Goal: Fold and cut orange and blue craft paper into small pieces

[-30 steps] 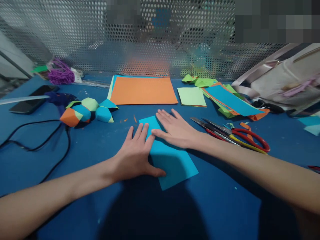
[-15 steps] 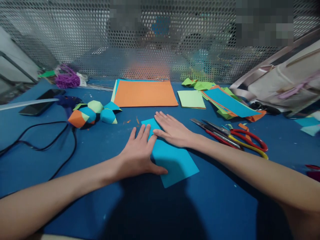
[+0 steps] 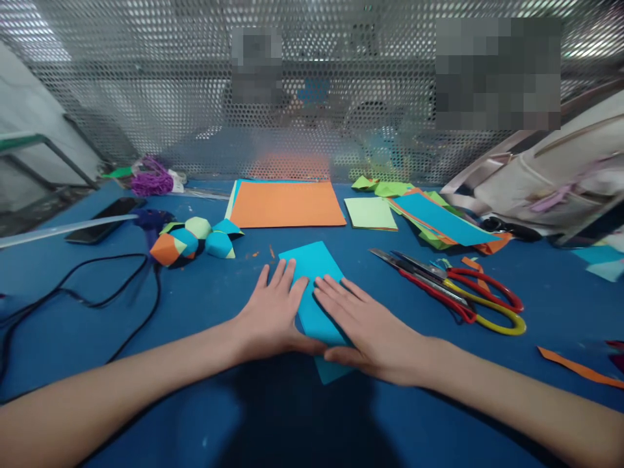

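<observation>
A rectangular strip of bright blue paper (image 3: 312, 260) lies at a slant on the dark blue table, between and under my hands. My left hand (image 3: 275, 315) rests along its left edge with fingers spread and the thumb reaching over the paper's near part. Flat across its right side lies my right hand (image 3: 365, 325), fingers stretched out and pointing away to the left. The two thumbs come close together near the lower end of the paper. Part of the paper is hidden under the hands.
An orange sheet (image 3: 287, 205) tops a stack at the back, beside pale green square papers (image 3: 371, 214). Scissors (image 3: 458, 286) and paper strips (image 3: 443, 218) lie right. Folded paper shapes (image 3: 197, 240), a glue gun (image 3: 151, 224), a black cable (image 3: 158, 292) and a phone (image 3: 104, 221) are left.
My right hand has slid toward me along the blue paper, from its far end down to its near part. My left hand has stayed about where it was. The view has tilted up slightly.
</observation>
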Demonstrator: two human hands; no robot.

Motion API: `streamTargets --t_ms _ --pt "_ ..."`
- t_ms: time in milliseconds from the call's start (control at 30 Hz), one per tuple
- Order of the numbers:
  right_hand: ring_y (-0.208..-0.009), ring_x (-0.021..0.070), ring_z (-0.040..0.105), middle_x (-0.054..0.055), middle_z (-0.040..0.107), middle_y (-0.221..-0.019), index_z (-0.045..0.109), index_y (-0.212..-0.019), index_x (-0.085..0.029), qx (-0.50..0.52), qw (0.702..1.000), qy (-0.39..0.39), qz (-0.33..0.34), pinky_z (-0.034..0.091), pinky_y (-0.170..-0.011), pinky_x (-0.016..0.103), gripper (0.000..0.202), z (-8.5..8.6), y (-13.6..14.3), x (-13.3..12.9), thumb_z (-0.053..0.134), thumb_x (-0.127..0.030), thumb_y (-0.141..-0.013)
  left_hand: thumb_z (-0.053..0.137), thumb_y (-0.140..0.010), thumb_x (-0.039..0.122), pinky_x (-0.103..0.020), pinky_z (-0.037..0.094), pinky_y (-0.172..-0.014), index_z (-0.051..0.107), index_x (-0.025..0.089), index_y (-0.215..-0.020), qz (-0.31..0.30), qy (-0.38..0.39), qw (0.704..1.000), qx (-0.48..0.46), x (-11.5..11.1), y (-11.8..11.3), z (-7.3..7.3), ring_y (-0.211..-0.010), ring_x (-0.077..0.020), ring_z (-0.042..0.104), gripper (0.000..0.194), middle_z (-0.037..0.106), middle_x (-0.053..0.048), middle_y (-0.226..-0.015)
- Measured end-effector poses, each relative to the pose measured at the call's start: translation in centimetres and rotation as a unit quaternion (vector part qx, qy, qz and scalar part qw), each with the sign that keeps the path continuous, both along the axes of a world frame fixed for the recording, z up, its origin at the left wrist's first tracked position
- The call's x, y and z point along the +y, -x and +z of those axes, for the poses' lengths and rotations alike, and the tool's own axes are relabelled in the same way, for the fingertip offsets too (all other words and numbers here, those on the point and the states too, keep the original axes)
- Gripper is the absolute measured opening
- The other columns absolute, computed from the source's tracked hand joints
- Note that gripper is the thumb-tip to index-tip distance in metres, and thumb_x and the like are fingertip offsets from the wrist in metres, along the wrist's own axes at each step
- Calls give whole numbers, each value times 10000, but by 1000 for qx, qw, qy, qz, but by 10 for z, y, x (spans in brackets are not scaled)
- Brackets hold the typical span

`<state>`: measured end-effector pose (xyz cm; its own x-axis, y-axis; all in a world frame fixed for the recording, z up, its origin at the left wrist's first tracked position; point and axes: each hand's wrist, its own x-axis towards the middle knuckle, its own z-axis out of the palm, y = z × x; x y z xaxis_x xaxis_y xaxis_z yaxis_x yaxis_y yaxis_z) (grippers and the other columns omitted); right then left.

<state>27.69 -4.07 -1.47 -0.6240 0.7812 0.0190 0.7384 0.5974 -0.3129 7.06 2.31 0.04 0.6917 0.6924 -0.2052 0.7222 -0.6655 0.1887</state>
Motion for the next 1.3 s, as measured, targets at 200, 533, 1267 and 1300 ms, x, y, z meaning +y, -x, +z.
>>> streamTargets --t_ms 200,533,1267,1300 --pt "-1492 290 244 158 298 -1598 360 -1532 -145 14 996 -67 -59 313 -1181 540 727 9 -31 -29 359 -614 -977 572 -734 813 -663 126 -1179 410 97 -1480 -3 -15 1000 -3 1 2 2 -1505 -426 77 1046 161 -283 -1610" --pt "-1236 372 594 182 609 -1368 647 -1266 -153 -114 947 -174 -245 533 -961 585 429 15 -112 -47 427 -362 -963 526 -926 545 -648 218 -1168 675 183 -1114 -9 -72 992 -105 9 11 3 -1503 -400 189 434 366 -183 -1570" --pt "-971 300 640 152 676 -984 660 -1033 -134 -165 926 -127 -315 516 -785 392 285 17 -123 -37 436 -291 -951 576 -938 272 -660 335 -1118 608 266 -1303 -316 -32 946 -63 -33 -28 15 -1428 -385 382 366 469 -133 -1518" --pt "-977 302 640 152 674 -986 651 -1016 -133 -162 925 -124 -320 515 -799 395 265 17 -120 -37 446 -285 -942 555 -931 214 -621 327 -1147 630 263 -1258 -328 -20 942 -66 -34 -20 21 -1430 -349 395 339 493 -107 -1506"
